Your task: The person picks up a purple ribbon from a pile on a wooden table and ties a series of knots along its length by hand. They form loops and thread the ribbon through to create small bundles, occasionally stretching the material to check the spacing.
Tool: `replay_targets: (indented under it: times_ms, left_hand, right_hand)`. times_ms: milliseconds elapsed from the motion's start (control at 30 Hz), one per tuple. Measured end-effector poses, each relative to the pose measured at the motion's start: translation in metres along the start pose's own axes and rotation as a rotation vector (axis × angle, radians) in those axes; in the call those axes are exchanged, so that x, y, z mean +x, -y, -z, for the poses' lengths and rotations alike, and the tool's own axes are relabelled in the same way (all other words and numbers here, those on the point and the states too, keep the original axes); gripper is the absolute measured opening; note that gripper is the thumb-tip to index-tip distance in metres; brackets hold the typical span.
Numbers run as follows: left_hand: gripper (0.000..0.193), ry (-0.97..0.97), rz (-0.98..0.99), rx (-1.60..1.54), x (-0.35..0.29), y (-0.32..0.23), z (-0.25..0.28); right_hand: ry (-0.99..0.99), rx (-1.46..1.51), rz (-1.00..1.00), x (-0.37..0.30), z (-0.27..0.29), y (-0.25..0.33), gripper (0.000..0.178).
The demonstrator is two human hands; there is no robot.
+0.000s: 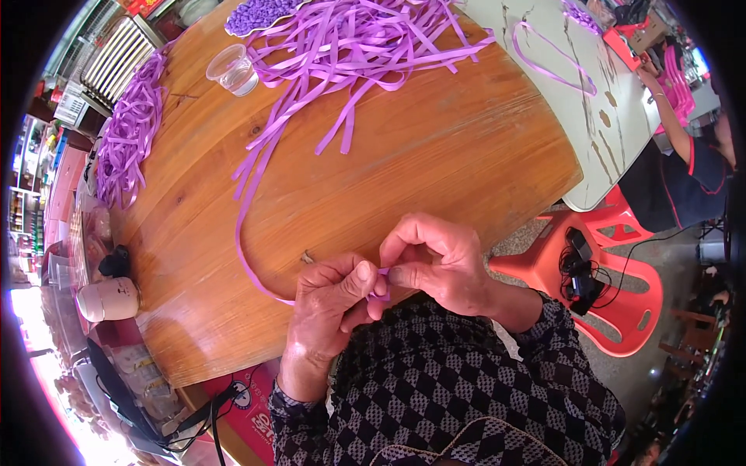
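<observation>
Pinched thumb-to-finger by both the left hand point(330, 299) and right hand point(439, 268) at six o'clock, the purple ribbon point(239, 229) should handle as light, limp and perhaps slippery, best gripped flat near the short stretch between them. Its narrow, smooth band curves toward eleven o'clock, nearing a tangled, faintly glossy ribbon pile point(334, 46) on the grained wooden surface point(435, 155).

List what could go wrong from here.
1. Snag: the purple ribbon in the left hand trails back to the tangled ribbon heap, so a pull might catch or drag other strands.
2. Tip-over: the clear plastic cup stands right beside that heap; shifting strands could knock it.
3. Slip: both hands, including the right hand, work a small piece at the fingertips, so grip may be lost.
</observation>
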State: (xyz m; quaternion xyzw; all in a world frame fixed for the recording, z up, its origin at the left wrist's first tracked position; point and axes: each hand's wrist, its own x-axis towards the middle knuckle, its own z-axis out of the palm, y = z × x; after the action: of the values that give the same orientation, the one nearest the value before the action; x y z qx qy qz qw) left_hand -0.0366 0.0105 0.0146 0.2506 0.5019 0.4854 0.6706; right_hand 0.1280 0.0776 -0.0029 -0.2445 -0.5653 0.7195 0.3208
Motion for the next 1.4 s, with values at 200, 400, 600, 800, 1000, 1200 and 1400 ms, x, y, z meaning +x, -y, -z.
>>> replay_targets:
  times_ms: [200, 400, 600, 800, 1000, 1200, 1400]
  left_hand:
    - [0.031, 0.068, -0.027, -0.345, 0.008, 0.014, 0.001]
    - [0.027, -0.021, -0.066, -0.413, 0.004, 0.011, -0.010]
    - [0.022, -0.038, -0.210, -0.325, 0.004, 0.015, -0.017]
    - [0.024, -0.200, -0.291, -0.165, 0.004, 0.010, -0.033]
    - [0.032, -0.388, -0.553, 0.064, -0.003, 0.001, -0.020]
    - [0.023, -0.428, -0.650, 0.147, -0.016, -0.008, -0.011]
    - [0.017, -0.558, -0.786, 0.395, -0.018, -0.017, 0.011]
  right_hand:
    - [0.009, -0.335, 0.322, 0.003, 0.007, -0.008, 0.012]
    - [-0.078, -0.024, 0.177, -0.004, -0.006, -0.006, 0.012]
    - [-0.135, 0.061, 0.146, -0.004, -0.006, -0.014, 0.007]
    - [-0.215, 0.200, 0.118, -0.005, -0.012, -0.004, 0.007]
    - [-0.255, 0.091, 0.081, -0.005, 0.002, 0.002, 0.009]
    - [-0.163, -0.129, 0.136, -0.010, 0.013, 0.008, 0.011]
    - [-0.156, -0.098, 0.098, -0.009, 0.018, 0.010, 0.012]
